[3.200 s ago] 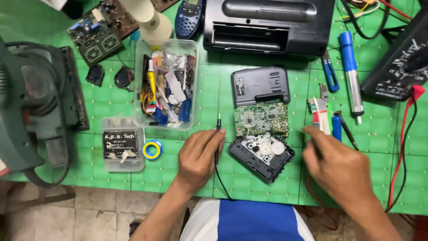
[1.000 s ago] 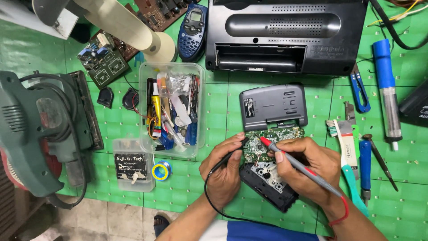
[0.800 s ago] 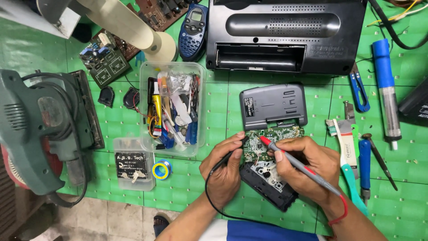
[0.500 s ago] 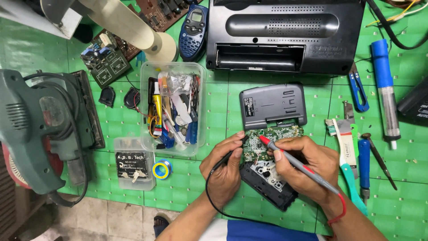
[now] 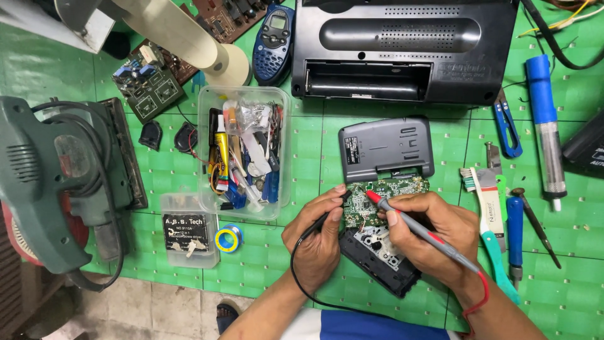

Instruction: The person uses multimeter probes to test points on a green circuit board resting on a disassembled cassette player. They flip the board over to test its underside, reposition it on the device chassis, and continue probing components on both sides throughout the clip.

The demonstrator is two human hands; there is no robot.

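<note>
my left hand pinches the black probe and my right hand clamps the red probe, both tips angled onto the green circuit board to touch its contacts.

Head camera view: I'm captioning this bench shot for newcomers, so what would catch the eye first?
At centre, the right hand holds a red probe with its tip on the small green circuit board of an opened grey device, while the left hand holds a black probe at the board's left edge. Behind them lies a large black radio; a clear tub of small parts stands to the left, with a green power sander at the far left.
</note>
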